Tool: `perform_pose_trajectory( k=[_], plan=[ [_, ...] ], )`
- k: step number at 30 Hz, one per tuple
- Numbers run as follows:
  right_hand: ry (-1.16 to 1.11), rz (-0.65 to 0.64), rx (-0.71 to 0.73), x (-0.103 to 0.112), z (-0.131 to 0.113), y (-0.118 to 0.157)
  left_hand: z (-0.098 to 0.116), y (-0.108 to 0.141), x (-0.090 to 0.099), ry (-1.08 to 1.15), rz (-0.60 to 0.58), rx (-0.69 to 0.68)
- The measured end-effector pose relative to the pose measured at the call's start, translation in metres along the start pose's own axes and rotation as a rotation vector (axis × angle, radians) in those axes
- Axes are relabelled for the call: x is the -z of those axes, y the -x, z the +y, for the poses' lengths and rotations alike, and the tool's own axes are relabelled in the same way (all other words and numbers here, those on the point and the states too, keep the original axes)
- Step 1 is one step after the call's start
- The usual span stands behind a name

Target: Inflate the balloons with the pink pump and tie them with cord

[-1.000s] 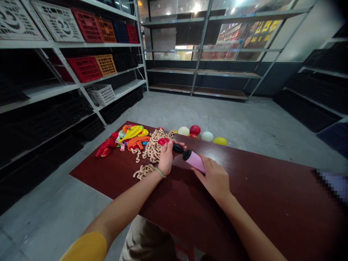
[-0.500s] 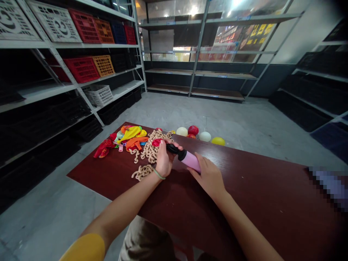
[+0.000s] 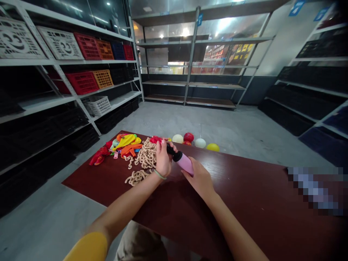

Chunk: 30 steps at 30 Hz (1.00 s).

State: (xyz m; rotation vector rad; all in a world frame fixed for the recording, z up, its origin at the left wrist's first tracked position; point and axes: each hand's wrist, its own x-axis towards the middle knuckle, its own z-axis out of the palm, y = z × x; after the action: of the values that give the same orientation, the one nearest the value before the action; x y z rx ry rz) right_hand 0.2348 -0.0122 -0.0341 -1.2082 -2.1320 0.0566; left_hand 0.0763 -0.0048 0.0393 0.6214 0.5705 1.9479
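A hand-held balloon pump with a pink barrel [image 3: 185, 164] and black front end lies tilted between my hands above the table. My right hand [image 3: 200, 180] is wrapped round the barrel. At the black nozzle end, my left hand [image 3: 163, 161] is closed with its thumb up, holding a limp red balloon [image 3: 155, 139] there. The fingers partly hide how the balloon sits on the nozzle. Just left of that hand are a heap of beige, curly, worm-like pieces [image 3: 146, 154] and a smaller pile [image 3: 136, 177]. Flat coloured balloons [image 3: 126, 141] lie farther left.
The dark red-brown table [image 3: 231, 188] spans the foreground. Several inflated balloons [image 3: 200, 143] show beyond its far edge. A blurred-out object [image 3: 315, 188] is at the right. Shelving with crates [image 3: 83, 82] stands left; a metal rack [image 3: 191, 65] stands at the back.
The view has tilted up and shifted slightly right. Both hands keep their grip on the pump and balloon. More of the red balloon shows above my left hand.
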Motion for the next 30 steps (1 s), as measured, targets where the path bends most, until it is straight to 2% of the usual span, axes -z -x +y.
perform_pose_trajectory(
  k=[3,7,12,16,24,30],
  plan=[
    [0.055,0.021,0.005,0.002,0.005,0.000,-0.007,0.004,0.001,-0.023,-0.018,-0.028],
    [0.120,0.023,0.048,0.003,0.011,0.000,-0.013,0.006,0.012,-0.084,0.028,-0.043],
    [0.153,0.010,0.084,-0.002,0.011,-0.002,-0.013,0.005,0.022,-0.092,0.028,-0.038],
    [0.138,0.011,0.080,-0.004,0.008,-0.002,-0.007,0.006,0.022,-0.050,0.018,-0.026],
    [0.124,0.003,0.067,-0.003,-0.003,0.002,-0.006,0.004,0.021,-0.093,0.115,-0.037],
    [0.111,0.008,0.053,0.000,-0.006,0.002,-0.008,0.005,0.019,-0.053,0.099,-0.004]
  ],
)
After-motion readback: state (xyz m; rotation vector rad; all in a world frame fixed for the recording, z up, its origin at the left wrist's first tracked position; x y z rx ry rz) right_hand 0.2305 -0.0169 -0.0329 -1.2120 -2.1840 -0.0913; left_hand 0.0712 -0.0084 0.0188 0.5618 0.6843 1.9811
